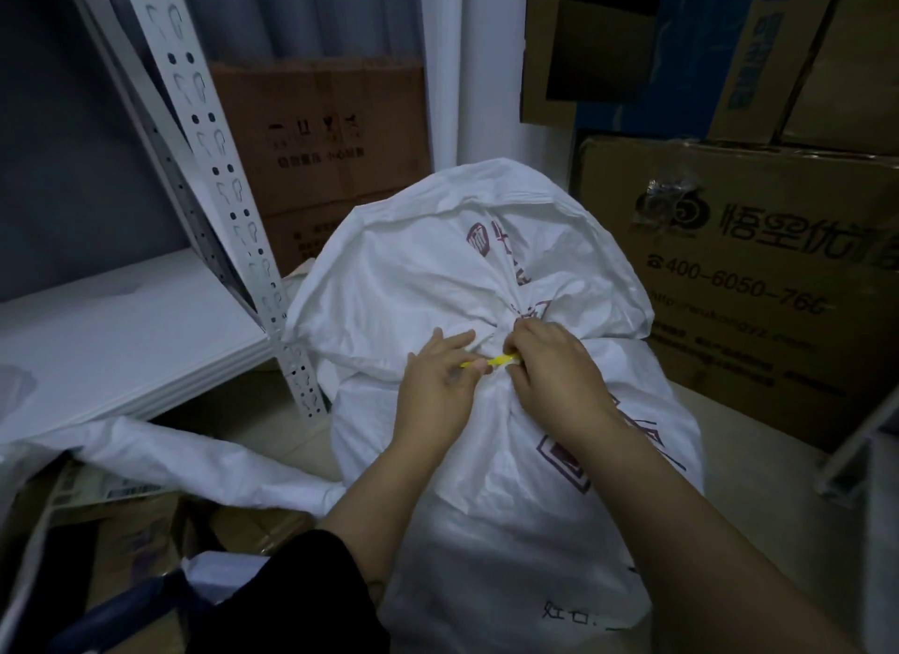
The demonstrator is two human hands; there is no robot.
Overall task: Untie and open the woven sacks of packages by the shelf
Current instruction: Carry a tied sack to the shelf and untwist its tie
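Note:
A full white woven sack (515, 483) with dark red printing stands on the floor in front of me, its neck gathered and bound by a yellow tie (498, 361). My left hand (438, 385) pinches the left end of the yellow tie between thumb and fingers. Just to the right, my right hand (554, 366) grips the tie at the bunched neck, fingers curled round it. The knot itself is mostly hidden under my fingers.
A white perforated shelf post (214, 176) and white shelf board (97, 342) stand at the left. Brown cartons (759, 283) are stacked at the right and behind (321, 132). An emptied white sack (185, 463) lies over boxes at the lower left.

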